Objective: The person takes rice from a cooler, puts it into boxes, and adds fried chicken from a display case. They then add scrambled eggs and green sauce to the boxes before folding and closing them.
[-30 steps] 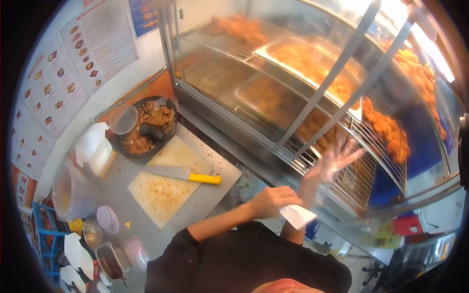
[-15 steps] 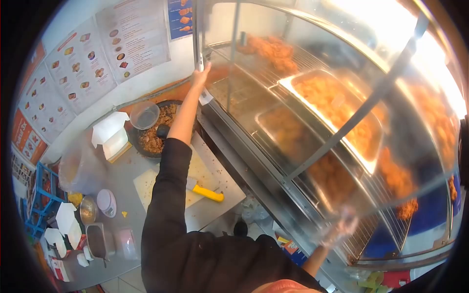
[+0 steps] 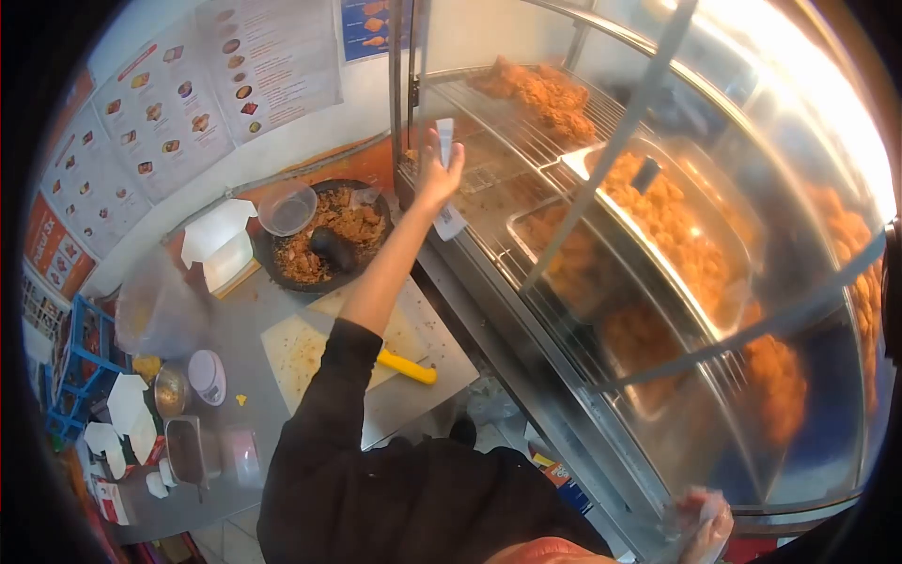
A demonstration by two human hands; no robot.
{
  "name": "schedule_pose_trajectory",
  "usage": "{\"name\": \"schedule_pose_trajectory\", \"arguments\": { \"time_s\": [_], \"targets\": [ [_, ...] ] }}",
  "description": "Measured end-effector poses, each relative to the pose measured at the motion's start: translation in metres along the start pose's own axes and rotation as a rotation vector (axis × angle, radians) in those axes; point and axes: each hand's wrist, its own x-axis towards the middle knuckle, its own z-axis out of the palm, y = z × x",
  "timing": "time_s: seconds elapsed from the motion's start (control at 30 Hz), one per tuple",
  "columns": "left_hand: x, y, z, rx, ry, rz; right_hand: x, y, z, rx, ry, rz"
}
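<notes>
My left hand reaches to the far left corner of the glass food cabinet. Thumb and fingers close round a white strip, apparently paper; its lower end bears a dark printed block. At the lower right my right hand, in a clear plastic glove, is near the cabinet's front edge; blur and crinkled plastic hide what its fingers do. Behind the glass are a metal tray of fried pieces, a stack of fried chicken and more fried chicken.
Left of the cabinet stand a black pan of chopped food, a cutting board, a yellow-handled knife and an open white box. A scale, metal containers and a blue crate are farther left.
The view has shifted slightly. My left hand and the white strip sit farther right. My right hand has come down toward me, away from the racks. The cabinet's glass frame bars have shifted left.
</notes>
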Motion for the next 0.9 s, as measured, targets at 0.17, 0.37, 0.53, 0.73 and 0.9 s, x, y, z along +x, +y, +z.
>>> {"name": "schedule_pose_trajectory", "arguments": {
  "time_s": [0.17, 0.37, 0.53, 0.73, 0.9],
  "targets": [
    [-0.067, 0.039, -0.013, -0.057, -0.123, 0.038, 0.055, -0.064, 0.146, 0.57, -0.51, -0.76],
    [-0.167, 0.097, -0.134, -0.969, -0.542, -0.284, 0.041, -0.15, 0.321, 1.163, -0.81, -0.318],
    [-0.179, 0.059, -0.212, -0.738, 0.15, -0.337, 0.023, -0.177, 0.404, 1.295, -1.499, -0.248],
    [-0.187, 0.078, -0.216, -0.182, 0.256, 0.354, 0.082, -0.282, 0.521, 1.391, -0.945, -0.604],
    [-0.149, 0.055, -0.186, -0.308, 0.245, 0.358, 0.101, -0.297, 0.556, 1.492, -1.024, -0.443]
  ]
}}
